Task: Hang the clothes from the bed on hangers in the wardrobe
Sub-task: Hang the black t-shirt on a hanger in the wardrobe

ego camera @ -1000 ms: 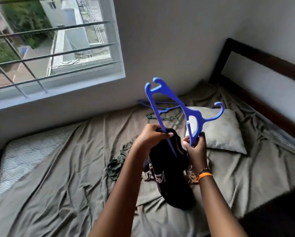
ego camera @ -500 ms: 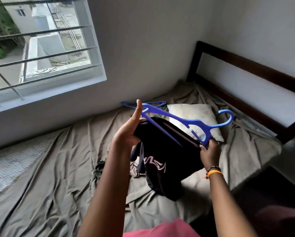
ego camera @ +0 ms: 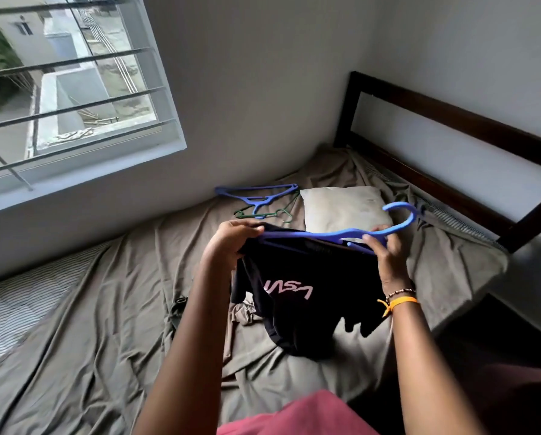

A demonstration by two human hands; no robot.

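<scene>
A blue hanger (ego camera: 341,234) is being held level above the bed (ego camera: 90,324), its long axis running left to right between the hands and its hook pointing right. The left hand (ego camera: 228,243) is gripping the left end together with the shoulder of the black T-shirt (ego camera: 297,293); the fingers (ego camera: 376,243) of the right hand (ego camera: 388,259) are being curled round the neck. The shirt is hanging below. Two spare hangers (ego camera: 259,199) are lying beside the pillow (ego camera: 341,208). No wardrobe is being shown.

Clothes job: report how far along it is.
Done: nothing visibly hung; no wardrobe in view. In hand: the left hand and right hand are fitting the black shirt onto a blue hanger. Left: other clothes and spare hangers lie on the bed.
</scene>
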